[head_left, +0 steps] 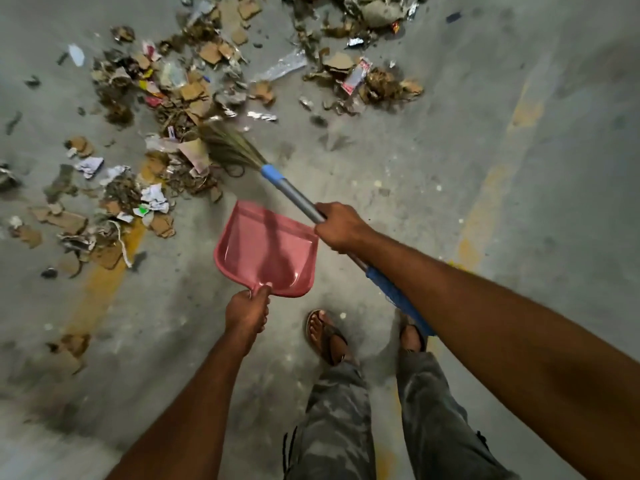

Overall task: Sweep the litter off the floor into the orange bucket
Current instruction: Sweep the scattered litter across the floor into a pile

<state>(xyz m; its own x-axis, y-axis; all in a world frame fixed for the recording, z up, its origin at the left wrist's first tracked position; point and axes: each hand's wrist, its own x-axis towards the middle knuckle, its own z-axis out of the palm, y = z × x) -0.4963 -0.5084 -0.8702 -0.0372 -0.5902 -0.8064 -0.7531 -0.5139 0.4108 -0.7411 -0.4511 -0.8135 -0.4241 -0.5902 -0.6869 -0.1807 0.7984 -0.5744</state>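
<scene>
Litter [194, 95] of torn cardboard, paper scraps and plastic wrappers lies spread over the concrete floor at the upper left and top. My right hand [341, 228] grips the grey metal handle of a grass broom [228, 147], whose bristles touch the litter at the pile's near edge. My left hand [247, 311] grips the handle of a pink dustpan [266, 249], held just above the floor, with nothing in it. The orange bucket is out of view.
My feet in sandals [327, 336] stand just behind the dustpan. Faded yellow painted lines [104, 271] run across the grey floor at left and right. More litter lies at the far left [69, 220]. Bare concrete stretches to the right.
</scene>
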